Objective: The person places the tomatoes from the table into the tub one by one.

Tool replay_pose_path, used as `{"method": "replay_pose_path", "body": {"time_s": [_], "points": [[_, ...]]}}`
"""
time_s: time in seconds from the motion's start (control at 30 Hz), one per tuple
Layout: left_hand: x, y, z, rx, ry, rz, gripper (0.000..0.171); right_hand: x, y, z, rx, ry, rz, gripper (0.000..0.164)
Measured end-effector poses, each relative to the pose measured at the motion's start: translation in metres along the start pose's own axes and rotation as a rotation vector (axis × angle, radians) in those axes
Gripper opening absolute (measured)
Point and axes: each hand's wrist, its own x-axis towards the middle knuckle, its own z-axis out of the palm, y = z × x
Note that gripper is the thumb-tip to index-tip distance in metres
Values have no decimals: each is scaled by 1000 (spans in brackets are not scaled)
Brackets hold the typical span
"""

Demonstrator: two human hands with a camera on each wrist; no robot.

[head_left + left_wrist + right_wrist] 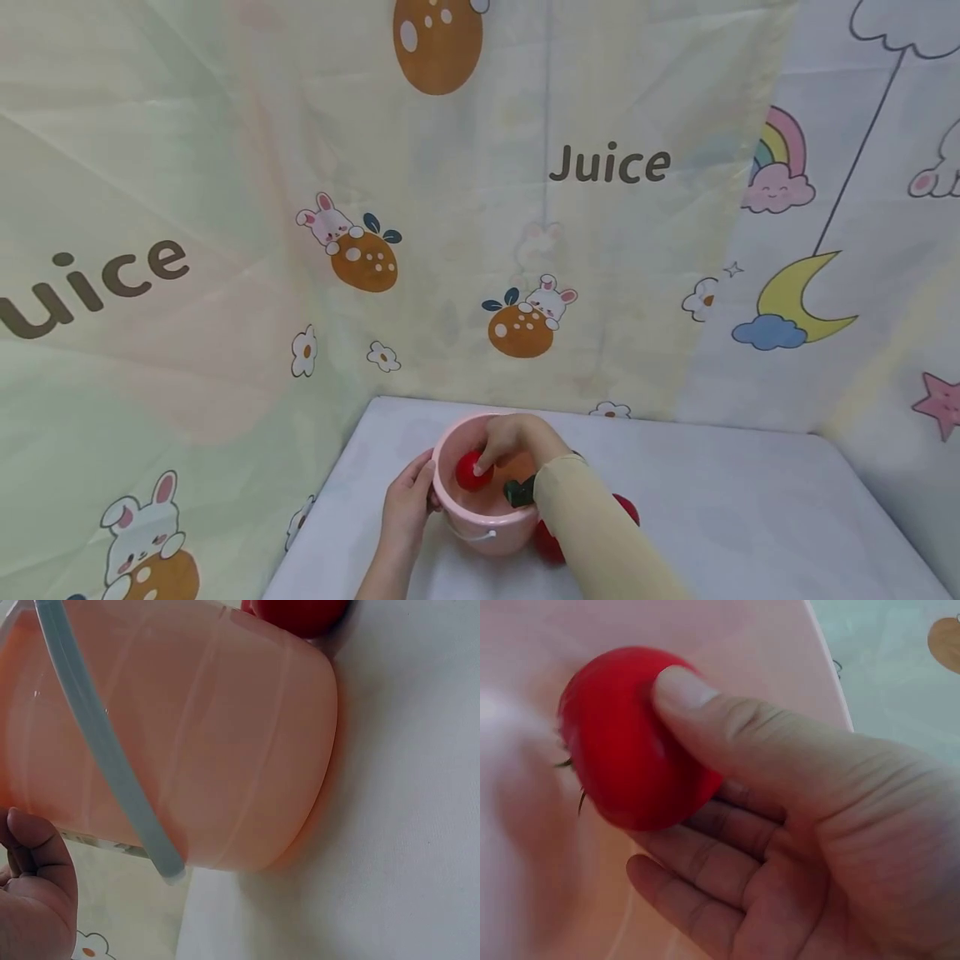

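A pink bucket stands on the white table, its pale handle hanging down the side. At the bucket's left rim, my left hand holds on, with its thumb and curled fingers close against the wall in the left wrist view. My right hand reaches inside the bucket. Between its thumb and fingers it grips a red tomato with thin green sepals at one end. In the head view the tomato shows within the bucket's opening, above the bottom.
Red round things lie against the bucket's right side, partly hidden by the right sleeve. The white table extends to the right. Printed cloth hangs behind and on both sides.
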Motion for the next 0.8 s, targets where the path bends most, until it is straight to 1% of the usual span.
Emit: {"method": "replay_pose_path", "body": {"time_s": [0.07,0.17,0.3,0.43,0.53,0.67,0.8], "points": [[0,-1,0,-8,-3,1,38,1,3,3,-40,6,2,44],[0,-1,0,-18,-6,6,36,3,5,5,-65,21,-8,43],[1,-2,0,-21,-11,7,38,4,6,7,-45,29,-6,40],[2,-3,0,-15,-3,14,42,4,6,7,-32,43,-14,30],[2,-3,1,-18,1,18,43,4,7,7,-60,54,-21,24],[1,-2,2,-35,-6,26,43,3,8,7,-113,64,-25,23],[0,-2,2,-46,-8,26,38,4,8,6,-132,54,-41,23]]}}
